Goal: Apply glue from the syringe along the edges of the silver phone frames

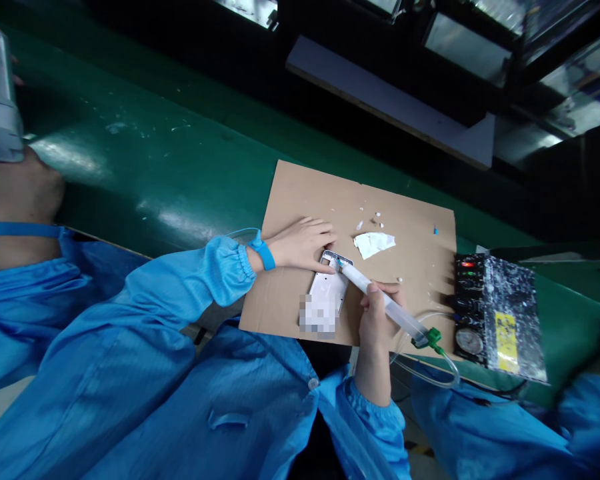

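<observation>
At the lower middle of a flat brown cardboard sheet (290, 200), lying face-up: a thin rectangular metal frame (327, 287), silver-grey and smooth, rounded at the corners, its near end blurred out. Pinned at the upper left corner by the left hand (300, 243), palm down, fingers slightly spread and pressed flat, clamped on nothing. Touched at the top edge by the narrow tip of a long translucent plastic syringe (380, 300), cylindrical, slanting down to the right. Gripped around the barrel by the right hand (377, 313), fingers closed tight as on a pen. Capped at the back end with a green fitting (433, 338), joined to a clear, soft, looping tube (450, 383).

Just above and right of the frame, a crumpled white scrap (374, 243) and small white crumbs on the cardboard. Around the left wrist, a bright blue band (264, 253) next to a gathered cuff of shiny blue fabric. Beside the cardboard's right edge, a black boxy controller (500, 313) with red lights, a round dial and a spattered glossy top. Underneath everything, a glossy dark green worktop (145, 167), scuffed and flecked with white.
</observation>
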{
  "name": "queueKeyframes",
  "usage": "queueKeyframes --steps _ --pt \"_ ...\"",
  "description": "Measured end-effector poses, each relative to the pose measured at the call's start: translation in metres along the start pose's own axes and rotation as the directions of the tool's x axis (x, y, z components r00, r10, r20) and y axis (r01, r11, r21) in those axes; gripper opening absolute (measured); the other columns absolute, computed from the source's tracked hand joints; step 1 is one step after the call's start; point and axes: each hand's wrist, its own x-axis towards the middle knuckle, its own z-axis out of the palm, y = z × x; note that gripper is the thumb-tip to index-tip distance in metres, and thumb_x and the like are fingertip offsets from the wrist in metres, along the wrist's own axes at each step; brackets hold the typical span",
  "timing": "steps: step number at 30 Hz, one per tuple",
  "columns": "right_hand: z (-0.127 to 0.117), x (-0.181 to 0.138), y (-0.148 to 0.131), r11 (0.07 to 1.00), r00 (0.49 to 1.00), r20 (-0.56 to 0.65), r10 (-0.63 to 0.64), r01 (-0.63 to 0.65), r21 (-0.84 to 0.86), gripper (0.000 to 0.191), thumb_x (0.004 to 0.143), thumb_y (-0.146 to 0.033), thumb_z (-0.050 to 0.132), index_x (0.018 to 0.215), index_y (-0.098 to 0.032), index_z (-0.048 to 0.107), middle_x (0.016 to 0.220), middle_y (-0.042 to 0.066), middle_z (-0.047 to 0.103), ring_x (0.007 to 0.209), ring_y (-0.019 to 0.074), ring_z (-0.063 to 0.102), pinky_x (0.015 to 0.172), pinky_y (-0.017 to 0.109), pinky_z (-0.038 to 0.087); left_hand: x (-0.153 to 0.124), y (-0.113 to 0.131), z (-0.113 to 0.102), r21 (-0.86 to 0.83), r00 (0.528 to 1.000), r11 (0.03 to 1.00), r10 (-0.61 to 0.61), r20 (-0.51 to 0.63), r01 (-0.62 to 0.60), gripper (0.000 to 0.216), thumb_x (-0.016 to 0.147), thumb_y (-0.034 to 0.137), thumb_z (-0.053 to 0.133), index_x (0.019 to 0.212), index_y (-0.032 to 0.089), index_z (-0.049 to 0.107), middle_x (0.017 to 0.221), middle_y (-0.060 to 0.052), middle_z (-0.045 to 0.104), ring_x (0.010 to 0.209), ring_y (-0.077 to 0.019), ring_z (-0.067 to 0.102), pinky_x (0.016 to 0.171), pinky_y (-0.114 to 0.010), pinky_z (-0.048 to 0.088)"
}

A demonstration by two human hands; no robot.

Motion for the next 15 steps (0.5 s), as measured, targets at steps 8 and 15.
queueKeyframes --steps 8,15 --pt "0.0003 -0.0001 0.0004 1.000 1.000 0.000 0.013 -0.013 -0.024 0.048 0.085 -0.065 0.086 0.087 -0.022 0.063 0.060 -0.006 0.062 0.051 0.0150 0.056 0.054 0.027 0.041 0.0002 0.0008 -0.0021 -0.023 1.000 1.000 -0.010 0.005 0.010 0.042 0.094 0.062 0.079 0.100 0.023 0.064 0.112 -0.007 0.070 0.103 -0.0271 0.063 0.092 -0.041 0.043" --pt "0.0010 0.0000 0.0003 0.999 1.000 -0.010 0.020 -0.020 -0.033 0.050 0.084 -0.067 0.086 0.088 -0.022 0.064 0.060 -0.005 0.062 0.051 0.0150 0.056 0.053 0.027 0.040 -0.0002 0.0000 -0.0009 -0.003 1.000 1.000 0.003 0.001 -0.003 0.044 0.096 0.064 0.077 0.101 0.023 0.063 0.114 -0.007 0.071 0.104 -0.0272 0.062 0.092 -0.041 0.043"
